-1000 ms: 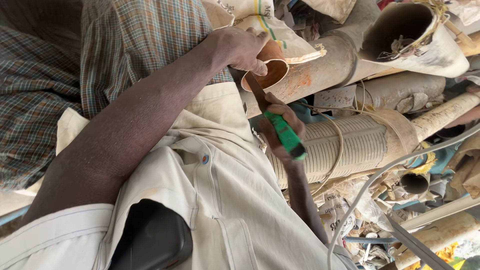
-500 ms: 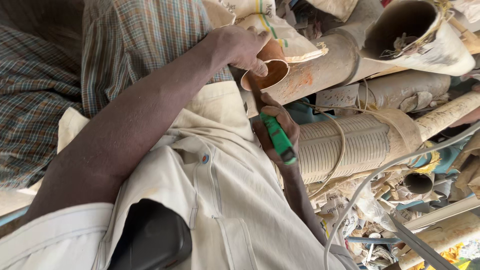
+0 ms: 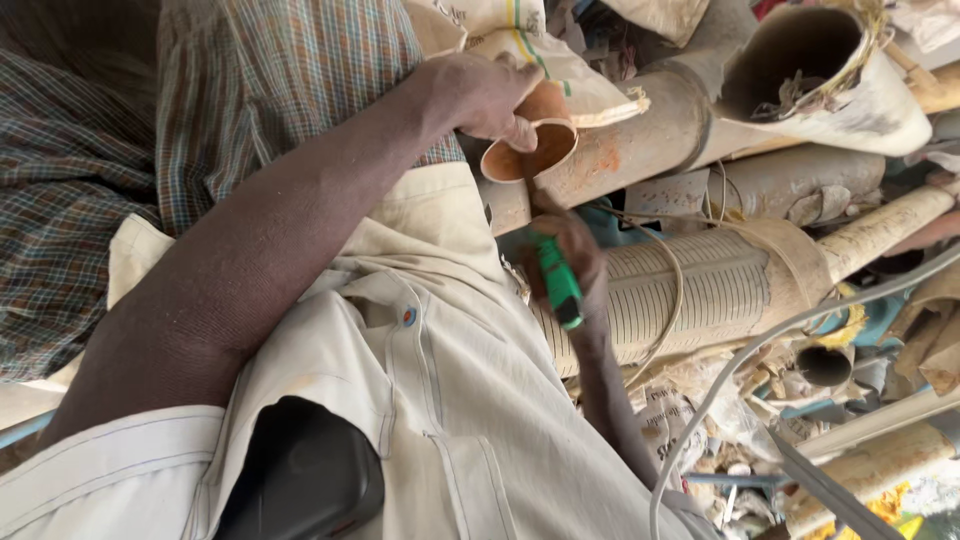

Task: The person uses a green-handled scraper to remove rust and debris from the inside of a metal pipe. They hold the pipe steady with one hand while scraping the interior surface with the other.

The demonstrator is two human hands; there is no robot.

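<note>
Pipes are heaped all over the background, dusty and crossed: a slotted cream pipe (image 3: pixel 720 290) lies just beyond your knees, a wide rust-stained pipe (image 3: pixel 640 140) runs above it, and a torn-mouthed pipe (image 3: pixel 810 70) gapes top right, with a pale cable (image 3: pixel 790 340) looping across the clutter. Now to you: your left hand (image 3: pixel 485 95) is wrapped tight round a short orange pipe piece (image 3: pixel 535 140), open end tilted toward you, held over the edge of your cream trousers (image 3: pixel 430 400). Your right hand (image 3: pixel 570 265) is clenched on a green-handled tool (image 3: pixel 558 280), its dark shaft angled up so the tip meets the rim of that orange mouth; whether the tip is inside or just on the lip, you can't quite tell from here. By the look of it you're mid-stroke, working the inner edge of the piece. The next move calls for a steady left grip so the piece can't turn, and a short, controlled push, because your thumb sits just beside the rim. A dark pouch (image 3: pixel 300 480) rests at your hip, and a checked shirt (image 3: pixel 260 80) fills the left.
</note>
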